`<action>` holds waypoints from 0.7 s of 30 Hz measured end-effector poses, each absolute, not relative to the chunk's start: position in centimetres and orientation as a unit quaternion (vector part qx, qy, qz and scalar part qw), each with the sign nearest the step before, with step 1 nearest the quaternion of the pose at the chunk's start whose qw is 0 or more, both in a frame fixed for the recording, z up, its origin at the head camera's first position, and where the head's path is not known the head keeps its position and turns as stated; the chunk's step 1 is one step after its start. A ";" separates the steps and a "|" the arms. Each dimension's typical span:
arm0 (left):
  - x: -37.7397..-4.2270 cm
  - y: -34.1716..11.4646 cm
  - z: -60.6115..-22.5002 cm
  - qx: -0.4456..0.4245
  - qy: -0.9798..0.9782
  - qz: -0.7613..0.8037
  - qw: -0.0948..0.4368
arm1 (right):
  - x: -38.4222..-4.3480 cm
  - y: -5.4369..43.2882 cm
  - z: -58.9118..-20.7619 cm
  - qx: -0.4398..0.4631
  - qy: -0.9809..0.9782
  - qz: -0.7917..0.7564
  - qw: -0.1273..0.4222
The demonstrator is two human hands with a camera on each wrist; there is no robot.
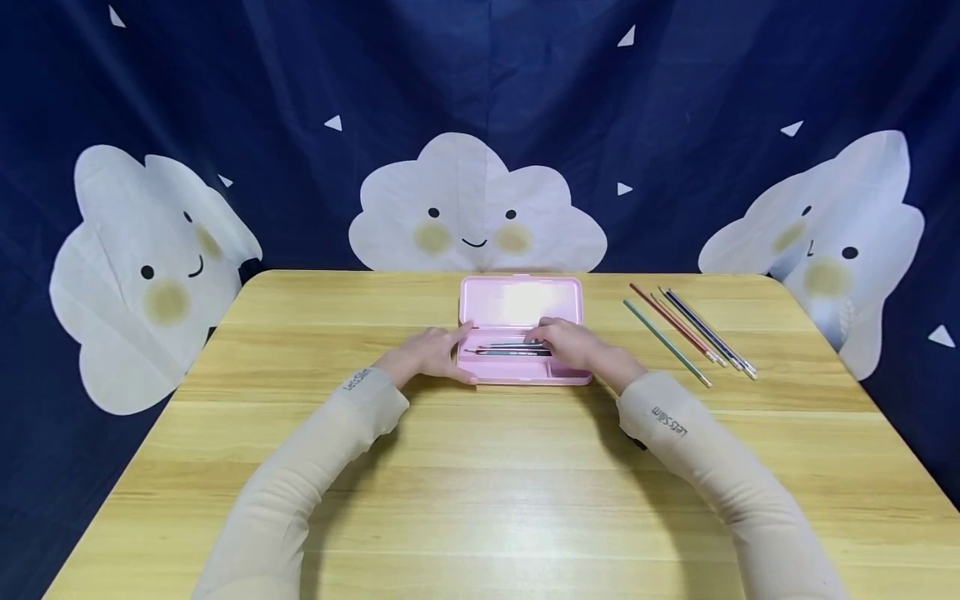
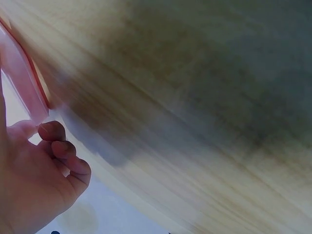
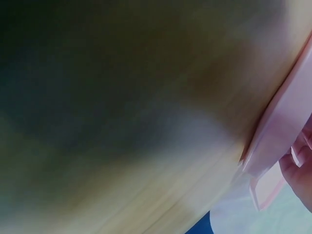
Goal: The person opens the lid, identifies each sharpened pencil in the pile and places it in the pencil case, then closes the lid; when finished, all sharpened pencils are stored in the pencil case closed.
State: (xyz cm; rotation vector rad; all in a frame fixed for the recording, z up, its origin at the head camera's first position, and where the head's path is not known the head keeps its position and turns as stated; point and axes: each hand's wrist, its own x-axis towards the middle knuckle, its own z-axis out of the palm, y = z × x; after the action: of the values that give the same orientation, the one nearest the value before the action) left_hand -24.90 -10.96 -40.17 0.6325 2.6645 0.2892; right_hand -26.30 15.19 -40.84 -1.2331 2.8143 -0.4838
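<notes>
at centre frame, the left hand (image 1: 429,353) grips an open pink case (image 1: 483,304) holding some pencils (image 1: 512,352), the right hand (image 1: 570,342) reaches in, grip unclear, and loose pencils (image 1: 684,333) lie outside at right.

A person's sleeved left arm (image 1: 288,475) and right arm (image 1: 738,475) reach forward from the near side of a pink case (image 1: 487,302). The left hand (image 1: 431,352) grips the case's left end, thumb (image 1: 463,377) at the near corner, forefinger (image 1: 461,332) farther back, other fingers (image 2: 63,149) curled beside it. The right hand (image 1: 573,343) arches over its right side, bent fingertips (image 1: 537,332) inside, their hold partly hidden.
</notes>
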 end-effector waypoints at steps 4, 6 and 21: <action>-25.0 -10.9 -40.2 0.229 0.950 0.098 0.189 | -26.1 15.0 -40.9 -0.387 0.912 -0.137 0.026; -25.0 -10.8 -40.3 0.230 0.950 0.096 0.188 | -26.0 15.1 -40.8 -0.385 0.913 -0.133 0.025; -25.0 -10.9 -40.1 0.228 0.949 0.097 0.193 | -25.5 17.5 -39.4 -0.371 0.879 -0.297 0.039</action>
State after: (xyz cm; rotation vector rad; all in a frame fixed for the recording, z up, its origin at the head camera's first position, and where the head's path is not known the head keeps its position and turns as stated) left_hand -24.96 -10.93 -40.08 0.6405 2.6644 0.2731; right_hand -25.54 17.53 -39.45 -1.1362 2.6943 -0.9107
